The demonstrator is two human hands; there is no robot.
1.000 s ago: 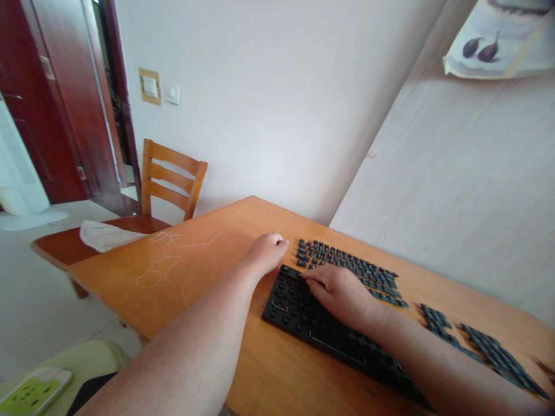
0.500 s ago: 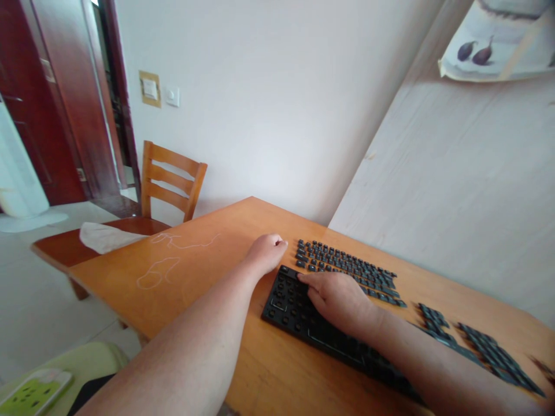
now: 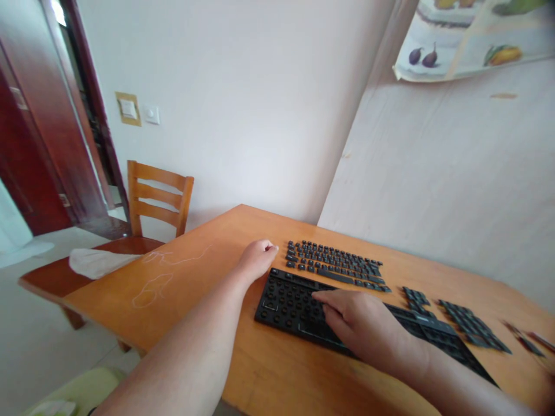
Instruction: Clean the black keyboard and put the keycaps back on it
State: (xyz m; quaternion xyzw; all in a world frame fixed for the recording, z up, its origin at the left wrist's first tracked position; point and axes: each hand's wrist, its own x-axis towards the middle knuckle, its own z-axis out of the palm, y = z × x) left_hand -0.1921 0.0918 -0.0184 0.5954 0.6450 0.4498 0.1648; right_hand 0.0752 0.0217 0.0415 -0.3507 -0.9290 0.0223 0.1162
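Observation:
A black keyboard base [image 3: 286, 300] with its keycaps removed lies on an orange wooden table [image 3: 195, 289]. Behind it, rows of loose black keycaps [image 3: 333, 263] are laid out on the wood, with more keycaps [image 3: 468, 320] to the right. My left hand [image 3: 255, 260] is curled into a loose fist at the base's far left corner, with nothing visible in it. My right hand [image 3: 364, 329] lies on the middle of the base, fingers stretched out toward the left and pressed on the sockets.
A wooden chair [image 3: 158, 196] stands at the table's far left end, with a white cloth [image 3: 97, 261] on a darker table beside it. White scribbles [image 3: 156, 283] mark the tabletop. White walls stand close behind, with a fruit poster [image 3: 468, 34] and a dark red door [image 3: 39, 144].
My right hand has slid back from the base's top left toward its middle. The view has swung to the right and up. My left hand has stayed at the corner.

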